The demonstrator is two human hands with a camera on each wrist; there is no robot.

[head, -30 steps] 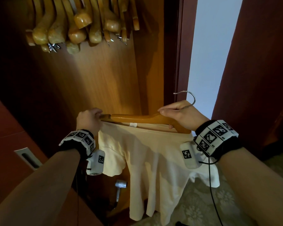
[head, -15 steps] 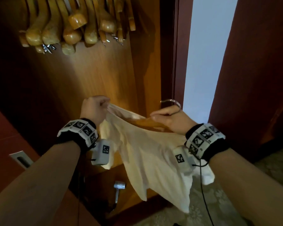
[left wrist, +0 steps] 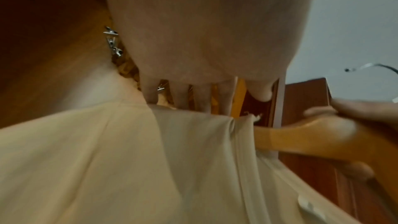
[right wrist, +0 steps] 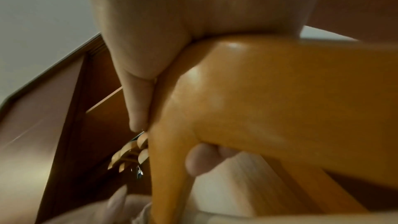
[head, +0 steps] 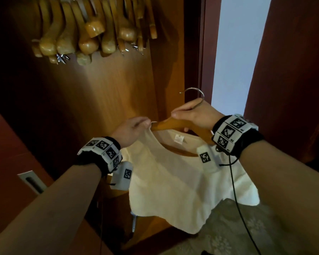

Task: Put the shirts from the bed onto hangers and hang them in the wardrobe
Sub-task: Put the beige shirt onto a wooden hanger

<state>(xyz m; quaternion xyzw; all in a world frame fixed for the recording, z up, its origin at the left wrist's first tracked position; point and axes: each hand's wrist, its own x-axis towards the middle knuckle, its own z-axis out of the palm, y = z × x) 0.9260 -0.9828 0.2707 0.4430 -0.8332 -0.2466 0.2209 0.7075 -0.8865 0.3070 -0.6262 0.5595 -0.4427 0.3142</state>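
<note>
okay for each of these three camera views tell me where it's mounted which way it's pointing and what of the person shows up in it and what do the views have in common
Head: worn on the head, looking forward and down into the wardrobe; both forearms, left hand and right hand show.
Left wrist: under the left hand, looking along it at the cream shirt; its fingers show.
Right wrist: under the right hand, looking at the wooden hanger; thumb and a fingertip show.
Shared: all three show the hanger, the shirt and the empty hangers.
</note>
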